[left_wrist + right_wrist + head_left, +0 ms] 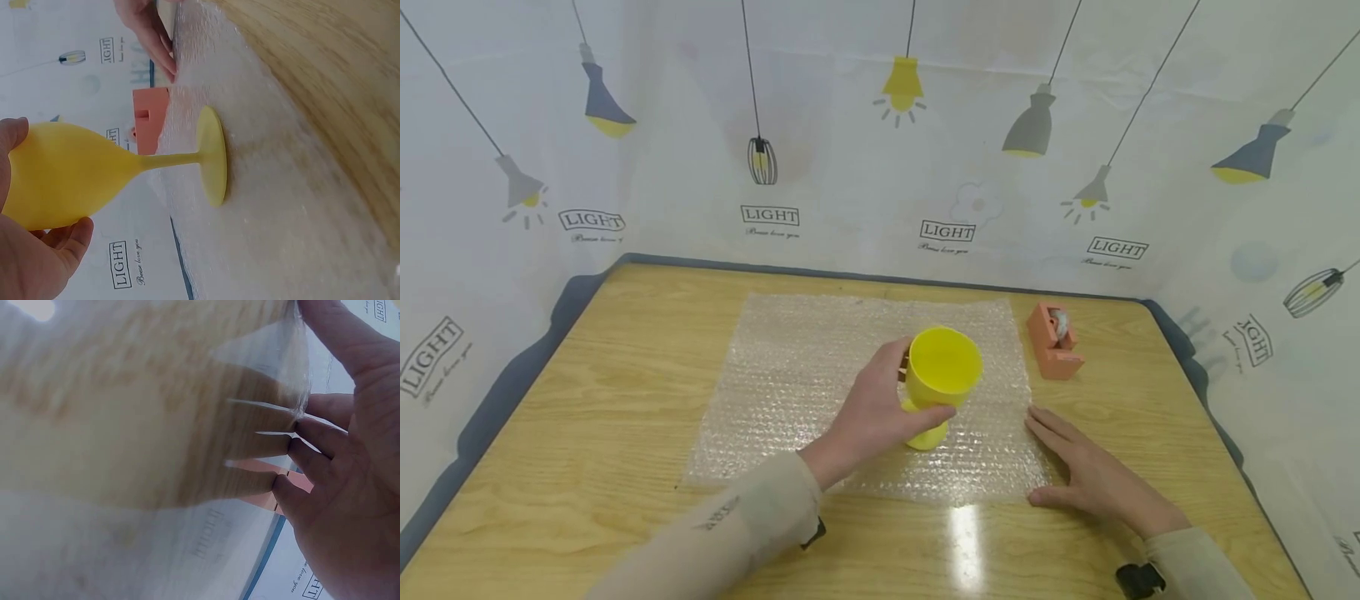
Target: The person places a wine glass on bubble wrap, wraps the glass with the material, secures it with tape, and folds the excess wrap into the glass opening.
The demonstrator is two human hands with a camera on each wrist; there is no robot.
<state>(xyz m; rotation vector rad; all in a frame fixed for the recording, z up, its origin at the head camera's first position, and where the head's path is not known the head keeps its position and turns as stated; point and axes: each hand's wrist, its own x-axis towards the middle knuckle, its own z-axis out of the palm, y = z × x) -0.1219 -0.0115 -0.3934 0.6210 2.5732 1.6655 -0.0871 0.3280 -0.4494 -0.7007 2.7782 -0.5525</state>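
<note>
Goblet (943, 377) over bubble wrap (782, 387), tape dispenser (1051, 348) right, table (595, 383) beneath

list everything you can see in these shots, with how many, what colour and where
wood-grain table: 1, light brown, under everything
bubble wrap sheet: 1, clear, flat on the table
goblet: 1, yellow, above the bubble wrap
tape dispenser: 1, coral, right of the bubble wrap
tape roll: 1, whitish, in the dispenser
backdrop: 1, white with printed lamps and LIGHT labels, around the table
border: 1, dark blue, along the backdrop's foot
wrist devices: 2, black, one per wrist
sleeves: 2, off-white, on the forearms
left hand: 1, bare, holding the goblet
right hand: 1, bare, at the bubble wrap's right edge
</note>
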